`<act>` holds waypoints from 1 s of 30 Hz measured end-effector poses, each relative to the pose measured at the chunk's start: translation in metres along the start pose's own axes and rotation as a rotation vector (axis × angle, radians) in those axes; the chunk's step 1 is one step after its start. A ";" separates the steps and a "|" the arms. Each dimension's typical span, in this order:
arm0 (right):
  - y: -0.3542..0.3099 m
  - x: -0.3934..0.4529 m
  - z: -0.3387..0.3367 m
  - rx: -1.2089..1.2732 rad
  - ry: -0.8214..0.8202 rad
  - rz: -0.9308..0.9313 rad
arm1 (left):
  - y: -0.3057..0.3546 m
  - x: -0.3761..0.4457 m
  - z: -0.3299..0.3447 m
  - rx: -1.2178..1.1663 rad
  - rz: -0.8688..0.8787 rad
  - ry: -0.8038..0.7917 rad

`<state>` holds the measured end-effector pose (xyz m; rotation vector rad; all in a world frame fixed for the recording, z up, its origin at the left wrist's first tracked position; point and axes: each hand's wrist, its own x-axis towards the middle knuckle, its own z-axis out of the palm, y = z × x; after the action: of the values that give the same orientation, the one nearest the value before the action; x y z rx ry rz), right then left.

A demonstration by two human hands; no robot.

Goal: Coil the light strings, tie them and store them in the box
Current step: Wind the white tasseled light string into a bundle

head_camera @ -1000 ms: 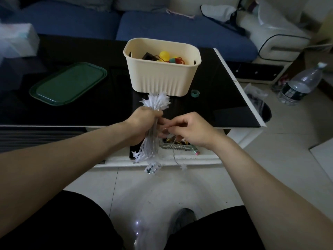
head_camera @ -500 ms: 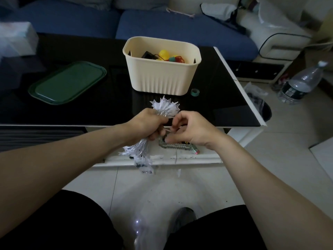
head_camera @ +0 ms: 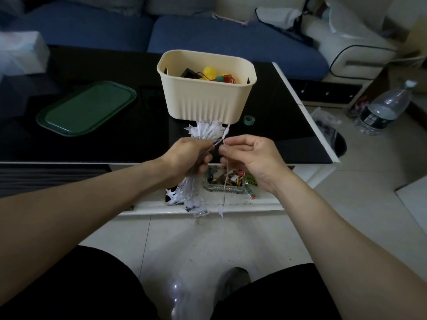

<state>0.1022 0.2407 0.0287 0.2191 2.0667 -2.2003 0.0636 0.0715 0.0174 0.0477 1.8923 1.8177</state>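
With the left hand (head_camera: 188, 158) clamped round the coiled light string (head_camera: 203, 135) and the right hand's (head_camera: 250, 155) fingers (head_camera: 227, 148) pinching its loose tail beside it, short of the box (head_camera: 205, 100) beyond, any slack could let the tie slip and the coil spring apart.

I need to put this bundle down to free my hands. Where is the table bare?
Bare black table lies between the green lid and the cream box; a smaller patch lies right of the tape roll. The lower shelf by the glass tray is crowded.
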 end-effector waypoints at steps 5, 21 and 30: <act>0.007 0.002 0.011 -0.026 0.050 -0.100 | -0.002 -0.001 0.006 -0.006 0.048 -0.117; 0.002 -0.011 0.031 -0.443 -0.272 -0.075 | -0.003 0.006 0.000 -0.055 0.121 0.210; 0.006 0.002 0.012 -0.490 -0.052 -0.209 | 0.017 0.003 -0.010 -0.411 0.077 0.284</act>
<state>0.1015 0.2285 0.0232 -0.1033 2.6106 -1.6879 0.0523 0.0650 0.0318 -0.2975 1.6699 2.3340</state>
